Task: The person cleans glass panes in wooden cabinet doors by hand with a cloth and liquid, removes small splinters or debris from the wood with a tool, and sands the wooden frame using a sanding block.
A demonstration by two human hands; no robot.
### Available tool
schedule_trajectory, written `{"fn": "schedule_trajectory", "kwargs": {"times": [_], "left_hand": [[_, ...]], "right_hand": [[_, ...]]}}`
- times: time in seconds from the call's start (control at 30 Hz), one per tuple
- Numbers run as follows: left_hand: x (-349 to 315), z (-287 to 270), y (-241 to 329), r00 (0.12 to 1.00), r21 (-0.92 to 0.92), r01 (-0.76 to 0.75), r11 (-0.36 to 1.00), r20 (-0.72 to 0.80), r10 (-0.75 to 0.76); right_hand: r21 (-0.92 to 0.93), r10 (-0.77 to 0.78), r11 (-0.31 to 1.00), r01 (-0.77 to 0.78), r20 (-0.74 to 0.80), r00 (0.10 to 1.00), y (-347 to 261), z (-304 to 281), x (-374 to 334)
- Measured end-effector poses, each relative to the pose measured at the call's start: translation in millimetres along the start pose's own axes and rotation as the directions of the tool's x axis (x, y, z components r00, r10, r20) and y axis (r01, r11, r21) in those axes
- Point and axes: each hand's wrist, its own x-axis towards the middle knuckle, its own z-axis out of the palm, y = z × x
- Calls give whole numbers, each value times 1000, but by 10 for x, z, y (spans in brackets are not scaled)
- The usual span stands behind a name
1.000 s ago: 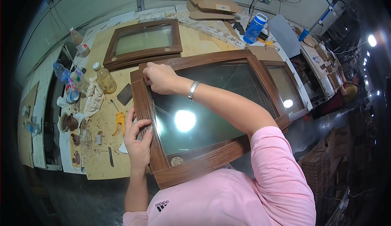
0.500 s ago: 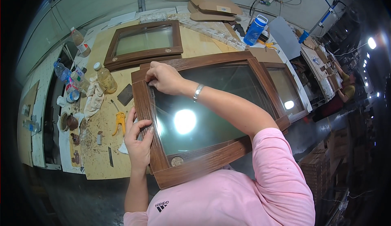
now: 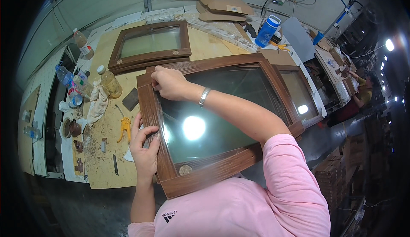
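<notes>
Brown wooden frame (image 3: 213, 168): my left hand (image 3: 146, 149) grips its side; beyond, my right hand (image 3: 171, 84) curls at a corner, whether gripping anything I can't tell.

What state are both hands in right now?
Left hand: holding the wooden frame by its left side.
Right hand: fingers curled near the frame's upper-left corner; grip cannot be told.

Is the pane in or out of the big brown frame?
In: the shiny pane fills the opening of the big brown frame, showing bright glare.
</notes>
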Motion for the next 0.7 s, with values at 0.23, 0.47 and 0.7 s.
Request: {"fn": "schedule_trajectory", "kwargs": {"times": [0.23,0.47,0.7], "left_hand": [[1,-2,-9,1000,5,0,1000,1,0],[-3,-13,-2,1000,7,14,1000,7,-14],[-1,-15,-1,1000,6,30,1000,9,-30]], "right_hand": [[-151,-23,988,23,4,1000,-75,32,-22],[-173,-74,982,72,-2,997,-24,48,-64],[-78,-98,992,94,-37,995,45,58,-91]]}}
